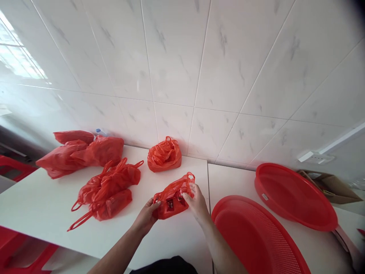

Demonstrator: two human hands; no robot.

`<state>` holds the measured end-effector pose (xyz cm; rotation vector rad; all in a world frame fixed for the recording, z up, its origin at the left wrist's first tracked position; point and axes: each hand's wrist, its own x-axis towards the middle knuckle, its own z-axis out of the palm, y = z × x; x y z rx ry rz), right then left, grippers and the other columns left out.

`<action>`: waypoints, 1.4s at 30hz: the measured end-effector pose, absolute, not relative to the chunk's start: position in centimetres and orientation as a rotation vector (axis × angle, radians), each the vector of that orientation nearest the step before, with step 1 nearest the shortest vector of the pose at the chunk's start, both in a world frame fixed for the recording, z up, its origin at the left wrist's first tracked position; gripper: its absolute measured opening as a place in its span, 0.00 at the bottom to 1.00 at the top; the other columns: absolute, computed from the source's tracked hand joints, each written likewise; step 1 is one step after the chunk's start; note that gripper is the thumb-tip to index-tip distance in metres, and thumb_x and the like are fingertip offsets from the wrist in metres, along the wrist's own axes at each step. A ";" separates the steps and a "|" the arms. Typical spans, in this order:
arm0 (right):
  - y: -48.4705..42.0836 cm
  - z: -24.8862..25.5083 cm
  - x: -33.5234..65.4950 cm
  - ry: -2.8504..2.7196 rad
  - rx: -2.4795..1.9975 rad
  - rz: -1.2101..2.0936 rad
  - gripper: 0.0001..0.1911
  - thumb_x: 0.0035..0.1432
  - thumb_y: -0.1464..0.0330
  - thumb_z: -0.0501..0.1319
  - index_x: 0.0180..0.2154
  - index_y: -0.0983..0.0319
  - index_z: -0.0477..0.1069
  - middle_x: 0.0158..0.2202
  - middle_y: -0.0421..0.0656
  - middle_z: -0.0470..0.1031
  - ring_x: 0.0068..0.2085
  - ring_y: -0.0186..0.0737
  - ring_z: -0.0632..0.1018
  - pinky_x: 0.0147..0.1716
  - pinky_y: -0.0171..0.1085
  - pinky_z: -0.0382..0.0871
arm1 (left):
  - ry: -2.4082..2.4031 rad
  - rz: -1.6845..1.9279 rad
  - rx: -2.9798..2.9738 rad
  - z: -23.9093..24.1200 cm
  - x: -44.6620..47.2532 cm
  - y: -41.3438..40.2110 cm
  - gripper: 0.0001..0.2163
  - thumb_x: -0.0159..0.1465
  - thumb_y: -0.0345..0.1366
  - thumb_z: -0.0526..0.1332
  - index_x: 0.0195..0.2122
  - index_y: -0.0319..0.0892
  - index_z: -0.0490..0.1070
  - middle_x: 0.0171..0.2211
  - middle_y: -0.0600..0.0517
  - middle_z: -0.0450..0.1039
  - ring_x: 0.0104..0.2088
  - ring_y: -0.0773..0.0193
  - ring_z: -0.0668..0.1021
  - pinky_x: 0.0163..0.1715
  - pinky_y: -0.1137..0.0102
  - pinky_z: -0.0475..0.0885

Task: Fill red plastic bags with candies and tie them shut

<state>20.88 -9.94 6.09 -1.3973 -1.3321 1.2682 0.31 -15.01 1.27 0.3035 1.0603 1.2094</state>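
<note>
A small red plastic bag [171, 199] with something dark inside lies on the white table [42, 205] in front of me. My left hand [146, 217] grips its left side with fingers closed. My right hand [195, 199] pinches the bag's handles at its upper right. The bag's mouth is gathered between the two hands.
Other red plastic bags lie on the table: a tied one [164, 155] near the wall, a pile [110, 188] to the left, larger ones [80, 152] at far left. Two round red trays [256, 236] [293, 196] sit to the right. A cardboard box [330, 186] stands by the wall.
</note>
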 end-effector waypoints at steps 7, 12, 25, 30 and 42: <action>-6.4 3.6 20.6 -1.491 -1.611 0.787 0.30 0.52 0.65 0.56 0.57 0.65 0.60 0.58 0.55 0.63 0.59 0.51 0.65 0.56 0.45 0.62 | 1.045 1.202 0.310 1.0 -0.3 -15.2 0.17 0.54 0.33 0.69 0.44 0.42 0.69 0.37 0.49 0.79 0.33 0.62 0.81 0.34 0.70 0.74; -4.2 1.3 20.2 -1.454 -1.715 0.785 0.36 0.49 0.64 0.57 0.60 0.66 0.56 0.61 0.59 0.60 0.59 0.57 0.66 0.52 0.47 0.65 | 1.021 1.188 0.323 1.3 -0.3 -15.3 0.18 0.55 0.33 0.69 0.46 0.42 0.68 0.39 0.49 0.79 0.35 0.62 0.81 0.35 0.69 0.74; -5.0 6.2 23.3 -1.352 -1.488 0.992 0.13 0.54 0.56 0.56 0.28 0.58 0.66 0.28 0.38 0.72 0.31 0.38 0.71 0.32 0.35 0.64 | 0.988 1.348 0.368 3.7 -2.4 -12.2 0.17 0.50 0.27 0.70 0.41 0.42 0.70 0.34 0.52 0.78 0.30 0.68 0.80 0.32 0.73 0.74; -9.0 8.8 25.5 -1.241 -1.390 1.141 0.14 0.54 0.55 0.59 0.29 0.58 0.66 0.27 0.36 0.68 0.31 0.36 0.67 0.31 0.33 0.61 | 0.982 1.350 0.477 6.6 -2.5 -12.1 0.17 0.52 0.29 0.70 0.42 0.43 0.71 0.36 0.53 0.77 0.31 0.70 0.79 0.35 0.74 0.73; -14.6 4.2 25.5 -1.438 -1.625 1.190 0.13 0.55 0.56 0.58 0.31 0.59 0.67 0.28 0.39 0.72 0.31 0.40 0.71 0.31 0.36 0.64 | 1.244 1.189 0.639 5.5 -3.0 -14.9 0.18 0.52 0.40 0.69 0.41 0.41 0.70 0.36 0.50 0.78 0.33 0.64 0.78 0.35 0.70 0.71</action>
